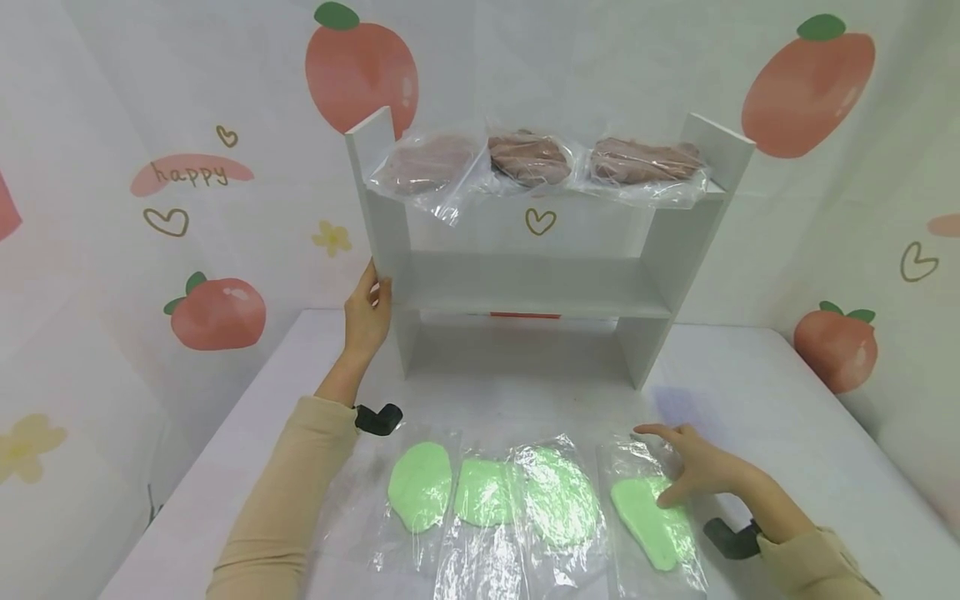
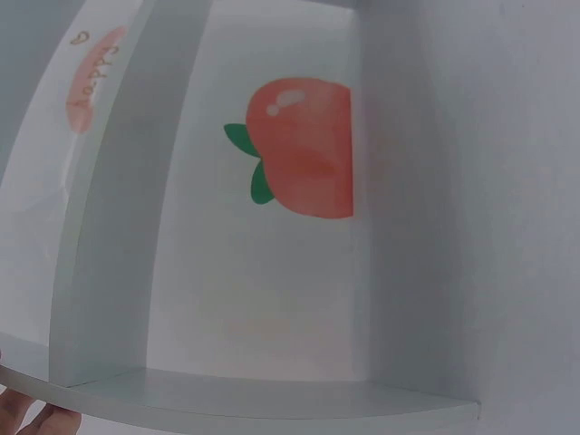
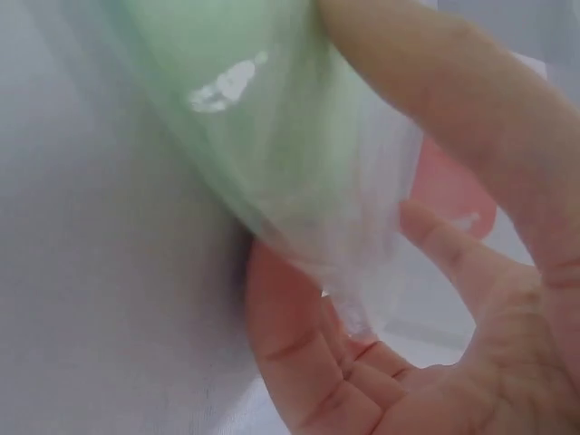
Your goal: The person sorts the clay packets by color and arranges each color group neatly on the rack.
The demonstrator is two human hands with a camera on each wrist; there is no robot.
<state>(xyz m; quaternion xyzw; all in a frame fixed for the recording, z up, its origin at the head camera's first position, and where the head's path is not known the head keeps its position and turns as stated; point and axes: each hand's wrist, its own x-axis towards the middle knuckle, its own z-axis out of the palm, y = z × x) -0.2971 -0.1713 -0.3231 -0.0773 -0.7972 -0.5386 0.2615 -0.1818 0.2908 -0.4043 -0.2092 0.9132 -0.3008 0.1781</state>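
Note:
My left hand (image 1: 367, 321) grips the left side panel of a white shelf (image 1: 532, 287), its fingertips showing at the panel edge in the left wrist view. Over on the right, my right hand (image 1: 701, 467) is at a clear plastic bag (image 1: 633, 450) with a flat, light green doughy mass (image 1: 648, 521) in it. In the right wrist view the thumb lies on this bag's face while curled fingers (image 3: 290, 326) go under its edge. Three similar bags of green dough (image 1: 420, 487) lie in a row to its left.
On the shelf's top board sit three clear bags of brown, lumpy stuff (image 1: 528, 158), the leftmost paler. A middle board (image 1: 532, 292) spans the shelf below them. The shelf stands on a white table (image 1: 750, 392), before a cloth backdrop (image 1: 555, 67) printed with red fruit.

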